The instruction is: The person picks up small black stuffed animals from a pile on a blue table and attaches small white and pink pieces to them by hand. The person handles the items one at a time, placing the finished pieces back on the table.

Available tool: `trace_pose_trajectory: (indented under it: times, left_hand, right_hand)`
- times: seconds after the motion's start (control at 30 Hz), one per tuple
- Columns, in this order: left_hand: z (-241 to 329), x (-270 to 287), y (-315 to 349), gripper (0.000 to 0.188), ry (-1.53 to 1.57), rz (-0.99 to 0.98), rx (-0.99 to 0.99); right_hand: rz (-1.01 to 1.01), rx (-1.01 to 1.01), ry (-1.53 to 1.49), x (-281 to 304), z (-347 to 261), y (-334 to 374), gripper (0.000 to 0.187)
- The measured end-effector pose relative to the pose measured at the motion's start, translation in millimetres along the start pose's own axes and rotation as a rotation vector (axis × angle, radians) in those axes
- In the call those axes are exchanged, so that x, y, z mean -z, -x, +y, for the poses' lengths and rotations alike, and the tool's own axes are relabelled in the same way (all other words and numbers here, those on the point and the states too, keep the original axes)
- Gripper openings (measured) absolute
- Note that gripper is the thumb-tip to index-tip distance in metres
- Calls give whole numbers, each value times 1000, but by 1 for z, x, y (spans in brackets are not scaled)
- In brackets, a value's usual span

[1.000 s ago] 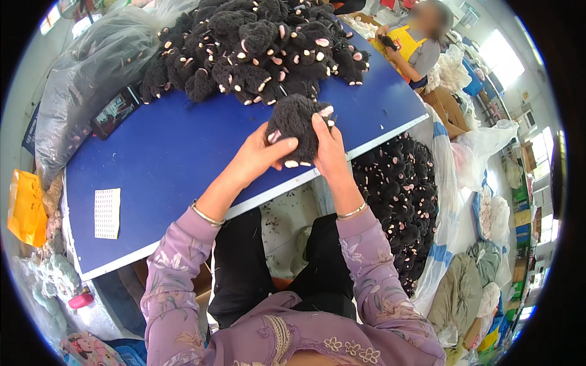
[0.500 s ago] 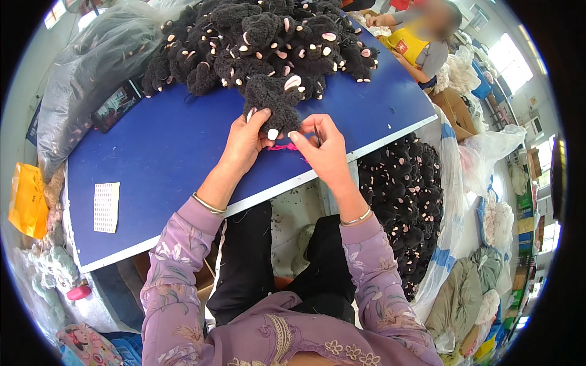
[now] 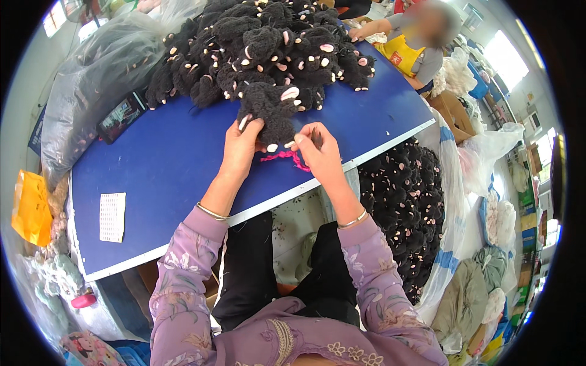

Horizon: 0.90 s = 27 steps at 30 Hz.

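A fuzzy black plush toy (image 3: 267, 110) with pale pink ears and white paw tips lies on the blue table, in front of a heap of similar ones. My left hand (image 3: 242, 146) is closed around its left side, thumb on top. At its lower right, my right hand (image 3: 320, 152) pinches a white paw tip between thumb and forefinger. Tucked in the right hand is a dark slim tool (image 3: 317, 138), its kind mostly hidden by the fingers. A bright pink cord (image 3: 287, 155) lies on the table just below the toy.
Piled black plush toys (image 3: 262, 43) cover the table's far side. More fill a plastic-lined container (image 3: 400, 213) at the right. A phone (image 3: 122, 116) leans on a plastic bag (image 3: 91, 91); a sticker sheet (image 3: 112, 216) lies left. A person in a yellow apron (image 3: 400, 55) sits far right.
The view has shifted slightly. My right hand now pinches the paw tip, and more of the dark tool and pink cord shows. The left hand keeps its hold on the plush toy.
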State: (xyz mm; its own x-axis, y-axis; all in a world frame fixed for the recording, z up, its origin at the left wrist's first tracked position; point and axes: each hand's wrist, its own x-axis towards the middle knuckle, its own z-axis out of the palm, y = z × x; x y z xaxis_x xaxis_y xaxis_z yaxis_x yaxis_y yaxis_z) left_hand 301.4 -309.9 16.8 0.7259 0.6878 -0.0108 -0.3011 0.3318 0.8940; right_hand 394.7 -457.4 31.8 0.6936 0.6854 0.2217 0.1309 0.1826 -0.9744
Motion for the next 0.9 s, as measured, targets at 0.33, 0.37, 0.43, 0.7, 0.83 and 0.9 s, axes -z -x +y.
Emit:
trace_pose_trajectory:
  times: [0.33,0.37,0.43,0.7,0.83,0.9]
  left_hand:
    - [38,-100,28,53,-427,-627,-234]
    - [41,-110,25,59,-541,-718,-287]
    - [46,-109,12,63,-662,-741,-324]
    - [31,21,-30,21,-608,-153,-377]
    - [72,93,-68,24,-856,245,-728]
    - [95,124,-95,35,-1089,431,-832]
  right_hand:
    - [51,361,268,14,52,-17,26]
    - [104,339,392,23,54,-14,29]
    - [234,325,439,6,52,-16,32]
    - [55,-114,-98,21,37,-10,24]
    - [52,-111,-35,14,34,-10,26]
    - [43,-116,-19,13,34,-11,26]
